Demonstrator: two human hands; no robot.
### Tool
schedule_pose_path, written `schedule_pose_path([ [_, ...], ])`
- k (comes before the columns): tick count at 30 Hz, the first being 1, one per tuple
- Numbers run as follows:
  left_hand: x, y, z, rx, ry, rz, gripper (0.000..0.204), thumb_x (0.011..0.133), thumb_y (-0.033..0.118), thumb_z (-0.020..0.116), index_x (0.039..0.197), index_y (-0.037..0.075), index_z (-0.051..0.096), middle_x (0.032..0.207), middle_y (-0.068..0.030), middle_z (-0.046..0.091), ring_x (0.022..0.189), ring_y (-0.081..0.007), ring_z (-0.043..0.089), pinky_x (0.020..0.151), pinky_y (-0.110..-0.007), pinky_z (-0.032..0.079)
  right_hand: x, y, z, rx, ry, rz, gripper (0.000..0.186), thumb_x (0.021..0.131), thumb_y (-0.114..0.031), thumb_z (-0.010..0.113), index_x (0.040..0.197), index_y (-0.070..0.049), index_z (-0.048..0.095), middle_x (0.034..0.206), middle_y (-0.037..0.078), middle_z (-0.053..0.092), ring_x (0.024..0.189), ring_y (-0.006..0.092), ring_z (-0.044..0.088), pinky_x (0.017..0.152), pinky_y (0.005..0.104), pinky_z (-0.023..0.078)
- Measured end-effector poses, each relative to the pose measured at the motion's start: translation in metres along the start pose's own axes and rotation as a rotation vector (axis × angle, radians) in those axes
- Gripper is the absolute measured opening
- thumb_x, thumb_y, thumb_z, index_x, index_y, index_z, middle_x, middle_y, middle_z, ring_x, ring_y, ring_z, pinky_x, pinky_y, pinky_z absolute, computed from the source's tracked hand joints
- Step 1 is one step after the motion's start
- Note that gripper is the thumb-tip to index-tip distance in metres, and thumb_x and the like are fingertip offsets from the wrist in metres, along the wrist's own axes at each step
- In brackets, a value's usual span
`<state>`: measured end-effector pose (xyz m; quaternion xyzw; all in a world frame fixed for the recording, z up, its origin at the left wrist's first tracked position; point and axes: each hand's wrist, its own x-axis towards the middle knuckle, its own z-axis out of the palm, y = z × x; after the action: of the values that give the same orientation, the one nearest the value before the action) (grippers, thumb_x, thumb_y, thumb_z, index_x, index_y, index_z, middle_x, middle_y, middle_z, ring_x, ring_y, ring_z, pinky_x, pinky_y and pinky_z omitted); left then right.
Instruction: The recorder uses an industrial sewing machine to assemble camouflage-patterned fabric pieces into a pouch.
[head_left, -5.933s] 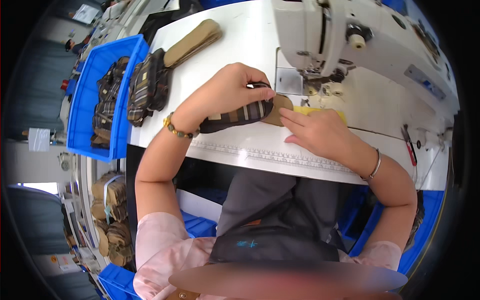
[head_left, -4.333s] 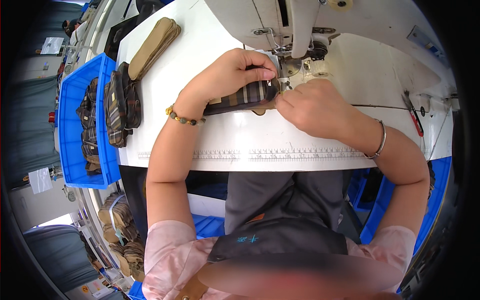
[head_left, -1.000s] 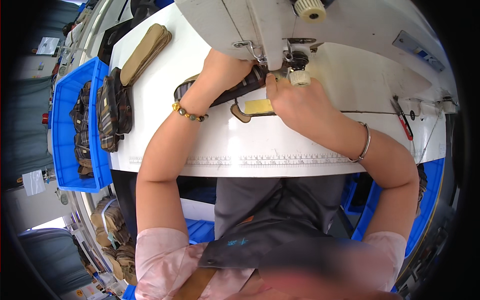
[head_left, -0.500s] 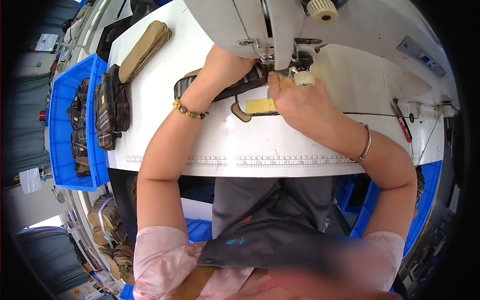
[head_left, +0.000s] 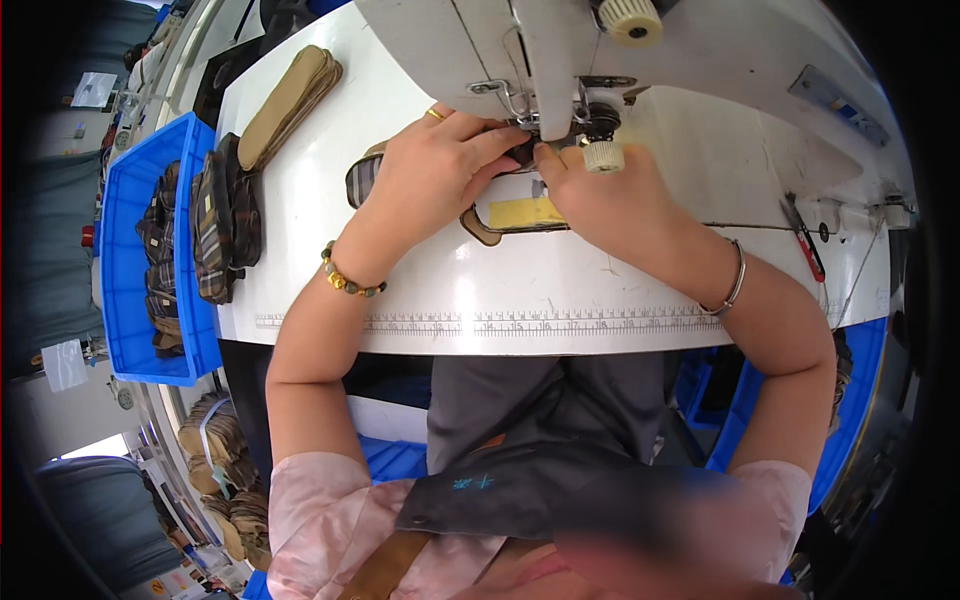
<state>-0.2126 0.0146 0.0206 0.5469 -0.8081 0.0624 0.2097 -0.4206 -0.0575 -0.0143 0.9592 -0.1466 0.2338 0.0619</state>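
Observation:
My left hand has its fingers closed on a dark plaid fabric piece at the needle area of the white sewing machine, covering much of it. My right hand is curled, its thumb and index finger on the same piece at the presser foot, just left of a cream knob. What lies under the fingertips is mostly hidden. Below them, a yellow guide strip and a tan rounded shape edged dark lie on the worktop.
Tan cut pieces and plaid pieces lie at the left, beside a blue bin holding more. Red-handled snips lie at right. Bundled tan pieces and more blue bins sit below table level.
Since half a second ago my left hand and wrist have shifted down and left, the fingers now bent more visibly at the presser foot. My right hand has barely moved.

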Motion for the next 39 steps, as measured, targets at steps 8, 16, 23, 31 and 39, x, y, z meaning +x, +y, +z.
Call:
schedule_pose_path([
  [8, -0.001, -0.007, 0.012, -0.014, 0.054, -0.017, 0.013, 0.084, 0.018, 0.075, 0.097, 0.013, 0.075, 0.095, -0.0017, 0.070, 0.091, -0.0231, 0.068, 0.070, -0.034, 0.057, 0.005, 0.014, 0.006, 0.141, 0.090, 0.047, 0.014, 0.079, -0.014, 0.068, 0.092, -0.011, 0.071, 0.064, 0.006, 0.062, 0.058, 0.0243, 0.065, 0.050, 0.0364, 0.052],
  [16, 0.003, -0.012, 0.012, -0.185, 0.000, -0.144, 0.014, 0.085, 0.018, 0.074, 0.097, 0.010, 0.075, 0.093, -0.0062, 0.071, 0.086, -0.0268, 0.068, 0.073, -0.036, 0.056, 0.011, 0.007, 0.003, 0.058, 0.159, -0.014, 0.013, 0.076, -0.010, 0.068, 0.088, -0.009, 0.063, 0.067, 0.003, 0.059, 0.057, 0.0218, 0.063, 0.047, 0.0343, 0.049],
  [23, 0.005, -0.009, 0.005, -0.193, -0.067, -0.192, 0.017, 0.085, 0.022, 0.075, 0.097, 0.010, 0.075, 0.092, -0.0059, 0.072, 0.086, -0.0265, 0.068, 0.074, -0.036, 0.056, 0.011, 0.013, 0.007, 0.170, 0.108, -0.059, 0.013, 0.075, -0.006, 0.067, 0.087, -0.007, 0.062, 0.066, 0.002, 0.056, 0.057, 0.0197, 0.062, 0.048, 0.0321, 0.049],
  [31, 0.005, -0.018, 0.007, -0.162, -0.064, -0.123, 0.021, 0.077, 0.026, 0.081, 0.094, 0.013, 0.078, 0.090, -0.0048, 0.070, 0.081, -0.0248, 0.065, 0.069, -0.035, 0.053, 0.006, -0.002, -0.011, -0.073, -0.032, -0.138, 0.007, 0.073, -0.006, 0.068, 0.079, -0.005, 0.064, 0.064, 0.002, 0.058, 0.056, 0.0170, 0.064, 0.045, 0.0315, 0.047],
  [39, 0.003, -0.015, 0.011, -0.300, -0.049, -0.192, 0.024, 0.074, 0.020, 0.084, 0.095, 0.010, 0.078, 0.097, -0.0063, 0.071, 0.093, -0.0263, 0.065, 0.077, -0.036, 0.054, 0.003, -0.009, -0.022, -0.065, -0.079, -0.095, 0.010, 0.071, -0.007, 0.069, 0.077, 0.001, 0.067, 0.058, 0.003, 0.058, 0.048, 0.0145, 0.062, 0.041, 0.0287, 0.046],
])
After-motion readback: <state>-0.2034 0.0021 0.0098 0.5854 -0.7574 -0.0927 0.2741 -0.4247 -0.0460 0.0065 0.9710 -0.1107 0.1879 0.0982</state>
